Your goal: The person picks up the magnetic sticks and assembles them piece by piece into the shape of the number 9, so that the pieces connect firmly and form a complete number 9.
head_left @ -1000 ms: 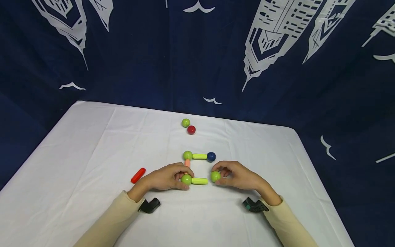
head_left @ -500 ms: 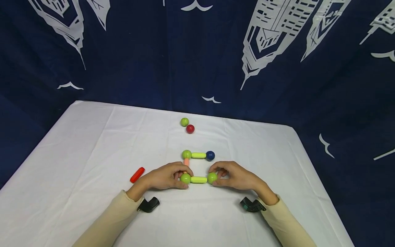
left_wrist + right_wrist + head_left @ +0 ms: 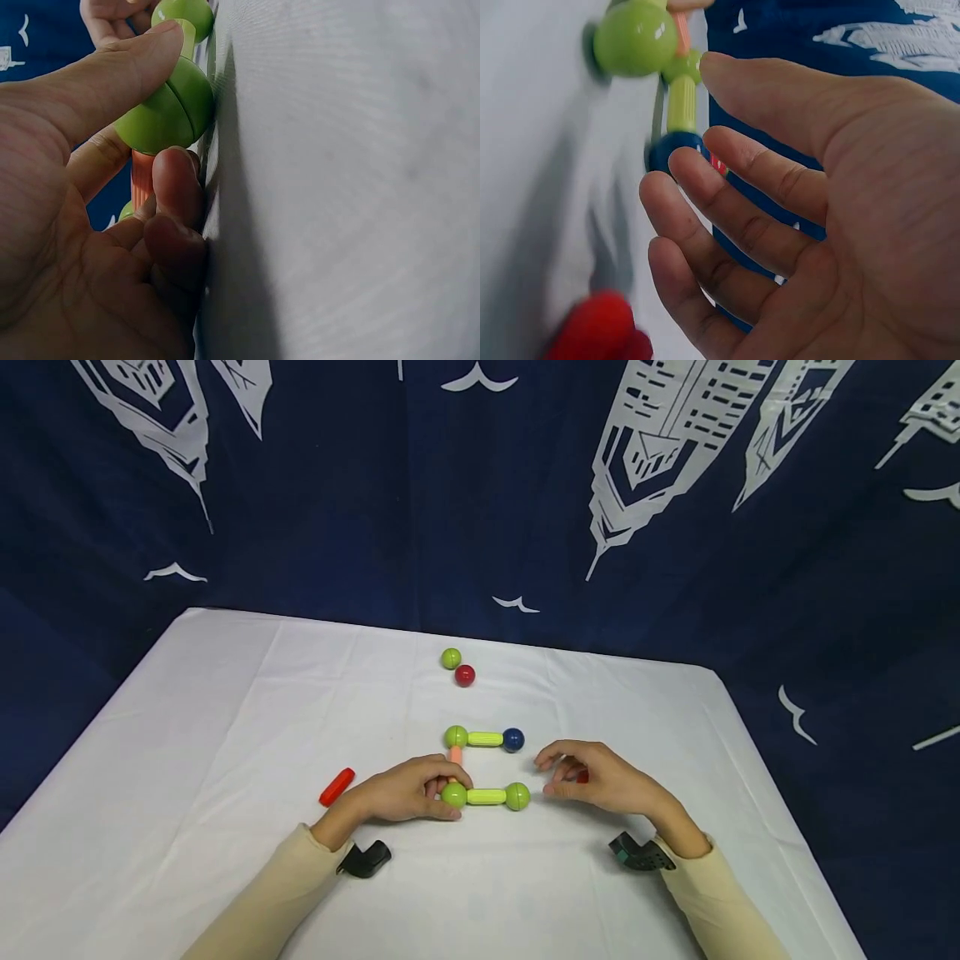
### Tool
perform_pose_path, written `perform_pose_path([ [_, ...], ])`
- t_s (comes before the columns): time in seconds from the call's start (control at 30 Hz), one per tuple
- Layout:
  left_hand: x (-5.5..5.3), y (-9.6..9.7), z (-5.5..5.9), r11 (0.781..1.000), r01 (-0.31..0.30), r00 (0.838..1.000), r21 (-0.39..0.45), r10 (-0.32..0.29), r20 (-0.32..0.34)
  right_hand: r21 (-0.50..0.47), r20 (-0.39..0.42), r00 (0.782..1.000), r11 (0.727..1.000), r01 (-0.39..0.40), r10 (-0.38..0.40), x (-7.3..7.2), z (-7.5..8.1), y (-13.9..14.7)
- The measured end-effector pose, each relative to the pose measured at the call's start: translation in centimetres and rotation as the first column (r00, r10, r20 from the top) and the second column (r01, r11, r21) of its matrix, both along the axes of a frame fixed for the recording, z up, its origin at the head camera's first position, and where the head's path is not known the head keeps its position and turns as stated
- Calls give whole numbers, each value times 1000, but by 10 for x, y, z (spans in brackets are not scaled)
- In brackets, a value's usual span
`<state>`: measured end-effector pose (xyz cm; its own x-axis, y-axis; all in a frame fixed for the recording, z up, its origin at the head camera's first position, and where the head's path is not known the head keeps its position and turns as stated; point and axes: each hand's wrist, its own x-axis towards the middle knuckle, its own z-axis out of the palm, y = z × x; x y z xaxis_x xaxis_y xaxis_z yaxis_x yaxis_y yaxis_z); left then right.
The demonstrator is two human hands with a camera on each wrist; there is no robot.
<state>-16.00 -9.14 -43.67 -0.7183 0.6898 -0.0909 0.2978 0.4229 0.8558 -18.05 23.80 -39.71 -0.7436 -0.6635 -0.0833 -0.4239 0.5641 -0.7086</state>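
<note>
My left hand (image 3: 408, 789) pinches the green ball (image 3: 161, 116) at the near left corner of a toy ball-and-rod assembly. From that ball a yellow-green rod (image 3: 486, 797) runs right to another green ball (image 3: 517, 796). An orange rod (image 3: 141, 178) leads away to the far green ball (image 3: 456, 737), which joins a second yellow-green rod (image 3: 485, 739) and a dark blue ball (image 3: 513, 740). Apart from the assembly, on its right, my right hand (image 3: 596, 777) has its fingers spread and loosely bent, holding nothing. A blurred red piece (image 3: 592, 330) lies beneath it, mostly hidden in the head view.
On the white-covered table (image 3: 225, 710), a red rod (image 3: 337, 787) lies left of my left hand. A loose green ball (image 3: 451, 658) and a red ball (image 3: 465, 675) sit farther back. A dark blue printed curtain (image 3: 450, 510) hangs behind the table.
My right hand brought the green ball left against the end of the near yellow-green rod, let it go and drew back right. The left hand has stayed on its ball.
</note>
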Motion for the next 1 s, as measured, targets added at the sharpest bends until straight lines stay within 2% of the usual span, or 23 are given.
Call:
perform_pose_path([
  [0.23,1,0,0,1000,-8,1000,6,8,4,3,-77,991,994,108,-107,-2,0,27],
  [0.33,1,1,-1,1000,-8,1000,4,8,3,-2,-84,988,991,131,-130,-6,-3,39],
  [0.53,0,0,-1,1000,-12,1000,1,12,12,8,10,991,991,133,-133,-12,-9,59],
  [0.67,0,-1,0,1000,-13,1000,-2,13,19,16,110,990,996,91,-93,-14,-10,69],
  [0.77,0,-1,-1,1000,-10,1000,-1,10,18,22,136,989,998,60,-62,-15,-10,72],
  [0.87,0,0,-1,1000,-8,1000,4,8,18,40,116,991,998,56,-61,-15,-11,71],
  [1.0,0,0,-2,1000,-3,1000,11,3,15,79,4,994,991,107,-108,-16,-14,69],
])
